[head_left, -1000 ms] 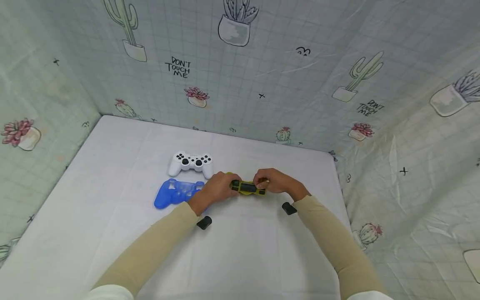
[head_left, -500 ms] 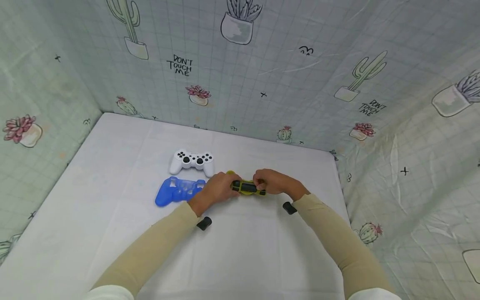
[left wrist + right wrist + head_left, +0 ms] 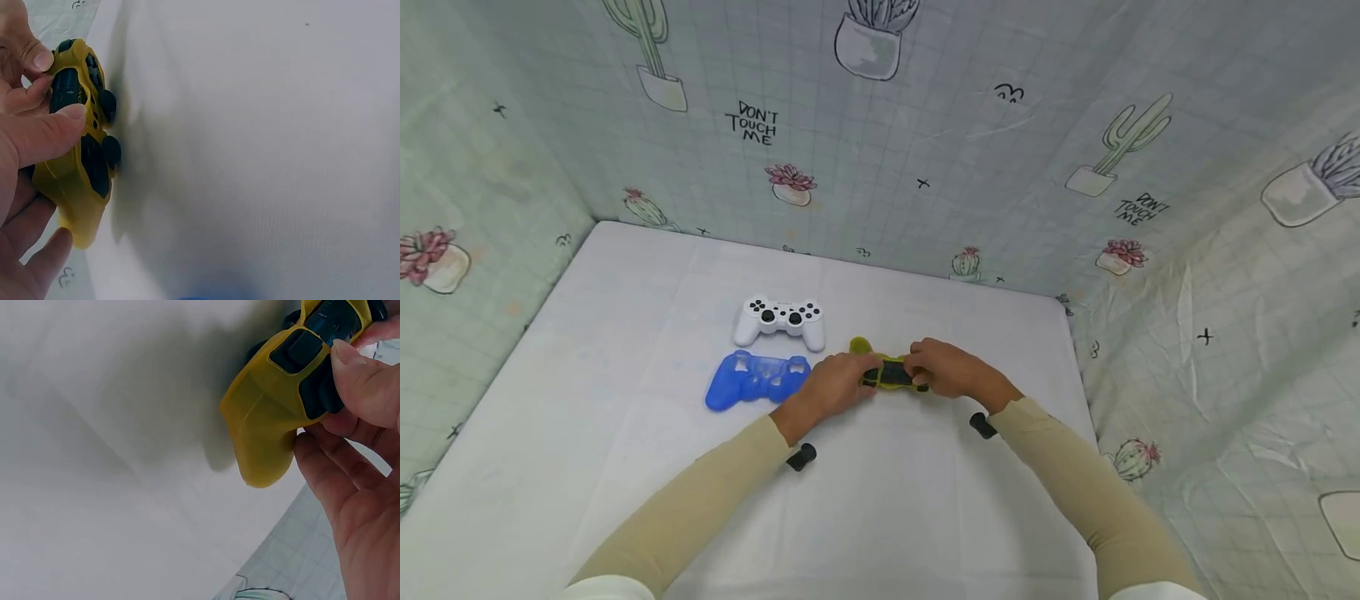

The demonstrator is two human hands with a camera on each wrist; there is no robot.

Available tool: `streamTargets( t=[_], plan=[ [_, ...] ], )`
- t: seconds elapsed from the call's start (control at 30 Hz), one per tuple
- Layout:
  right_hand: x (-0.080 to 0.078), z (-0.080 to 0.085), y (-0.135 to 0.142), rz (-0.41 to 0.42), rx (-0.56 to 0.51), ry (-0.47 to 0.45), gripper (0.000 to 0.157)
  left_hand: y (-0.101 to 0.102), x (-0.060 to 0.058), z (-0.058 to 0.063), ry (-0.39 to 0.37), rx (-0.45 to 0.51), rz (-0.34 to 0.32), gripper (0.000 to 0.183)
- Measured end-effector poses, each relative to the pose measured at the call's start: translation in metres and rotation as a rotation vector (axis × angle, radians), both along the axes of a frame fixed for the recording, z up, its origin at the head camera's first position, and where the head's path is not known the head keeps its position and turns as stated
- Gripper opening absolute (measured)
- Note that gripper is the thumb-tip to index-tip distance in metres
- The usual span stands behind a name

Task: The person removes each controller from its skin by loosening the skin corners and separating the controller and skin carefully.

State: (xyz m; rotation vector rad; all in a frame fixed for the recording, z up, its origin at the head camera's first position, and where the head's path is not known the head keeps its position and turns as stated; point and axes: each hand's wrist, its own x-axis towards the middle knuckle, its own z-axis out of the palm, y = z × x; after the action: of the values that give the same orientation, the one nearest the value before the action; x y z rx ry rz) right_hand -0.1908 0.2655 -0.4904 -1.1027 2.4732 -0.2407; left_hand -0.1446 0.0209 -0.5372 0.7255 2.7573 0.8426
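Observation:
Both hands hold a black game controller (image 3: 895, 375) fitted in a yellow rubbery cover (image 3: 72, 178), standing on edge over the table. My left hand (image 3: 835, 385) grips its left side, thumb lying along the top edge in the left wrist view. At the other end, my right hand (image 3: 947, 367) pinches the right side, its thumb beside the dark shoulder buttons (image 3: 324, 387) in the right wrist view. Two black thumbsticks (image 3: 111, 151) face the tabletop. Part of the yellow cover is hidden behind the hands.
A white game controller (image 3: 780, 322) lies face up left of the hands. Just in front of it is a blue translucent controller cover (image 3: 756, 382), partly overlapped by my left hand. The white-covered table (image 3: 880, 517) meets a cactus-print curtain (image 3: 880, 167) at the back.
The yellow-covered controller has tilted slightly, and more of its far yellow handle shows. My left hand's fingers have shifted along its side. The head view has moved a little.

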Motion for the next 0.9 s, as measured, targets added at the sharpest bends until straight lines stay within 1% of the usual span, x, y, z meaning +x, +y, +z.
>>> streamTargets(
  t=[0.07, 0.17, 0.27, 0.43, 0.53, 0.67, 0.73, 0.83, 0.9],
  plan=[
    [0.0, 0.001, -0.003, 0.029, 0.035, 0.046, 0.011, 0.0, 0.001, -0.001, 0.026, -0.013, -0.002, 0.044],
    [0.0, 0.001, -0.007, 0.041, 0.079, 0.062, 0.014, 0.0, 0.001, -0.001, 0.048, -0.029, 0.003, 0.044],
    [0.001, 0.001, -0.009, 0.048, 0.11, 0.052, 0.016, 0.0, 0.0, -0.002, 0.056, -0.048, -0.005, 0.045],
    [0.001, 0.004, -0.009, 0.051, 0.147, 0.013, 0.014, 0.001, -0.002, -0.004, 0.062, -0.058, -0.021, 0.045],
    [-0.002, 0.004, -0.006, 0.039, 0.108, -0.029, 0.01, 0.002, -0.003, -0.005, 0.047, -0.051, -0.016, 0.045],
    [-0.006, -0.001, 0.001, 0.008, 0.004, -0.074, 0.002, 0.001, -0.004, -0.005, 0.024, -0.056, -0.007, 0.045],
    [-0.007, -0.003, 0.005, -0.004, -0.027, -0.076, 0.005, 0.0, -0.005, -0.005, 0.024, -0.058, -0.005, 0.045],
    [-0.008, -0.004, 0.005, 0.001, -0.028, -0.061, 0.004, 0.0, -0.006, -0.004, 0.025, -0.051, -0.007, 0.043],
    [-0.008, -0.002, 0.003, -0.005, -0.004, -0.072, 0.007, 0.0, -0.006, -0.003, 0.02, -0.051, -0.007, 0.043]
  ],
)
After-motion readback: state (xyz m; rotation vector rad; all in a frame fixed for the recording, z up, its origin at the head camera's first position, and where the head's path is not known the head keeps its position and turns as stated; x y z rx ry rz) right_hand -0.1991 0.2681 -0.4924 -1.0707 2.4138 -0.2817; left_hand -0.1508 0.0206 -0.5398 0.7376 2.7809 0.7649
